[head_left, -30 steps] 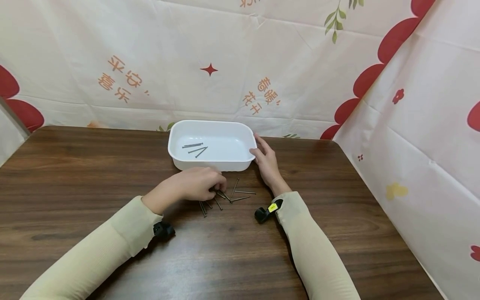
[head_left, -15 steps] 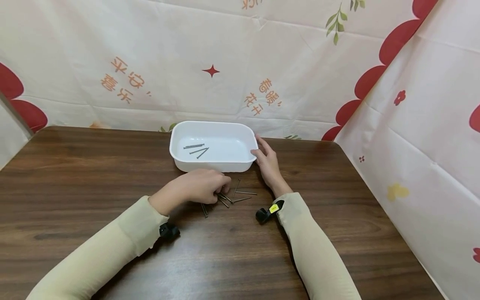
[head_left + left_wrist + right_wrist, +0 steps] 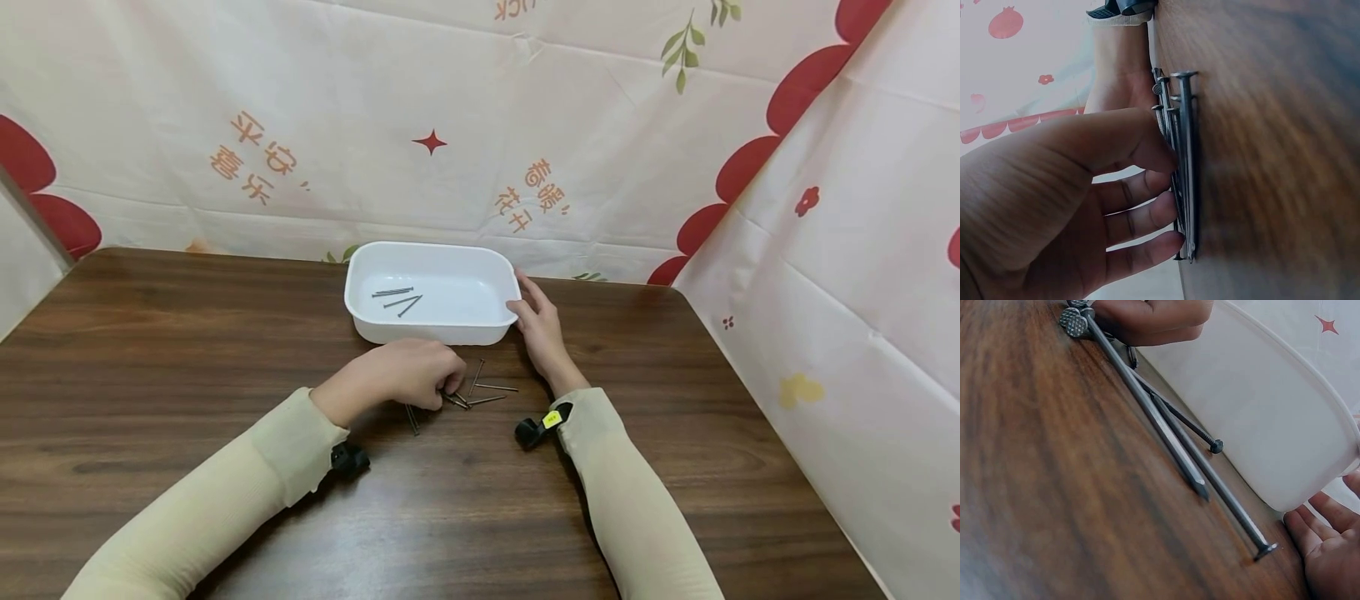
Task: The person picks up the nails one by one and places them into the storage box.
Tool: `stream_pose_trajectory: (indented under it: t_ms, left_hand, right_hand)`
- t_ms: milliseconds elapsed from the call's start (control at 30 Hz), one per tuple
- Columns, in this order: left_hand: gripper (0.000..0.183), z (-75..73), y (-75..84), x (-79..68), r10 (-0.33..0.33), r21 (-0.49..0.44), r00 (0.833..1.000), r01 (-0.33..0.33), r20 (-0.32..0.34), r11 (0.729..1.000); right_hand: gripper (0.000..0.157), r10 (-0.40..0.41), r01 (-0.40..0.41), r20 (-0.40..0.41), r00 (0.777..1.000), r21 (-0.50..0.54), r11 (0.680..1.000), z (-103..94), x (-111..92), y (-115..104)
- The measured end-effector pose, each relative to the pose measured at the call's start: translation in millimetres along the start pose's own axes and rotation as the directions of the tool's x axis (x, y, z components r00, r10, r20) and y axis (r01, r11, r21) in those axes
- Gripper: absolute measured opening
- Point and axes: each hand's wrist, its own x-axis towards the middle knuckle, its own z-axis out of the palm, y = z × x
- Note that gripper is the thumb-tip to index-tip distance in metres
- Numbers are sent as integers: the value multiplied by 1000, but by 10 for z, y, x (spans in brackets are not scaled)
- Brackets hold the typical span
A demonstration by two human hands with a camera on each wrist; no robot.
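Observation:
My left hand (image 3: 408,371) reaches down over a loose pile of steel nails (image 3: 487,399) in front of a white plastic tub (image 3: 435,335). In the left wrist view its thumb and fingertips pinch at several nails (image 3: 1189,156) lying close together on the table; part of the pile is hidden behind the hand. My right hand (image 3: 542,333) grips the tub's right end, thumb at the rim and fingers along the outer wall. Several nails (image 3: 400,302) lie inside the tub on its left side. The right wrist view shows crossed nails (image 3: 1222,494) beside the tub's wall.
A dark wood-grain table (image 3: 187,350) bears everything. Behind it and to the right hangs a pale printed cloth (image 3: 360,125). Each wrist wears a small black camera, such as the right one (image 3: 529,433).
My left hand has shifted slightly right over the pile, and its fingers have closed in; a nail below them has gone out of sight. My right hand stays at the tub.

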Motion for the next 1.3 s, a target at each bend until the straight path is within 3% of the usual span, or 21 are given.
stream_pose_trajectory:
  t_ms: [400,600,800,1033,1300]
  left_hand:
    - [19,-5,16,7,38,27,999,-37,-11,999]
    - [20,10,22,4,55,24,998,-55,-23,998]
    - [21,39,5,20,72,1,997,-72,-36,997]
    - [19,6,20,-14,85,-6,995,-85,-48,996]
    - [20,-116,12,-35,119,-18,991,-121,-63,993]
  right_hand:
    - [61,32,-32,23,999,-4,999,5,-86,-186]
    - [59,2,-2,9,1000,-16,1000,-13,-25,-55]
    - [60,25,-25,11,1000,-4,1000,13,-113,-234]
    - [59,12,-12,-2,1000,2,1000,9,-4,-19]
    - [59,-25,25,-17,1000,-24,999,8,12,24]
